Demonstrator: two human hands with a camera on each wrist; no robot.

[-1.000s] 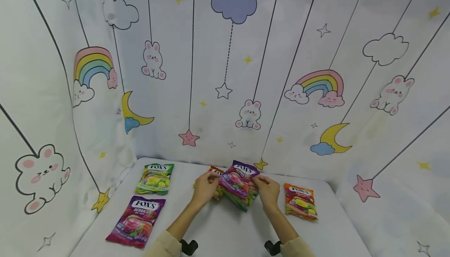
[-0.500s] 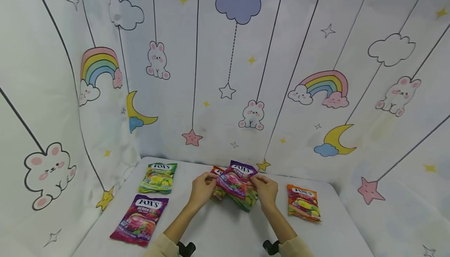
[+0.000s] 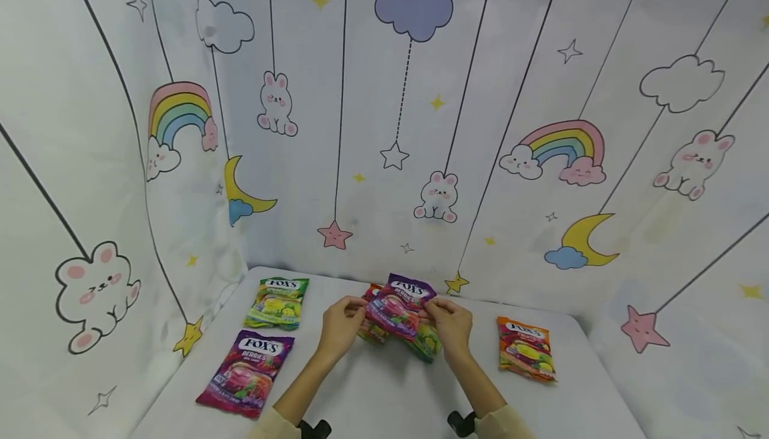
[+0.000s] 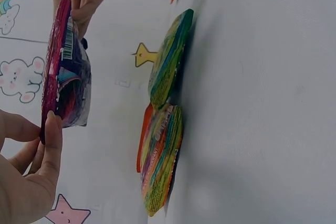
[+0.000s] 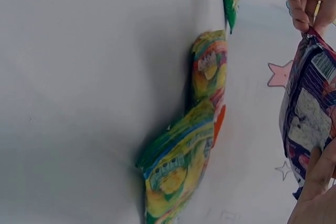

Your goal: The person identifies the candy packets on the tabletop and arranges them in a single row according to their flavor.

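Both hands hold a purple candy bag [image 3: 399,308] marked FOX'S BERRIES, raised above the table. My left hand [image 3: 340,329] pinches its left edge between thumb and fingers, plain in the left wrist view. On the opposite edge, my right hand [image 3: 452,325] grips the bag; its fingers lie against the printed back in the right wrist view. Behind and below it, a green candy bag [image 3: 428,344] lies on the table, partly covered in the head view. Beside that sits an orange-red and yellow candy bag [image 4: 160,156], mostly hidden behind the purple one in the head view.
On the white table [image 3: 384,392], a green FOX'S bag [image 3: 278,303] lies at the back left, with another purple berries bag [image 3: 247,373] nearer the front. An orange fruits bag [image 3: 526,349] lies at right. A patterned backdrop [image 3: 384,105] rises behind the table.
The purple bag in both hands has shifted a little left relative to the bags behind it. The head view has turned slightly left; the table's other bags have stayed in place.
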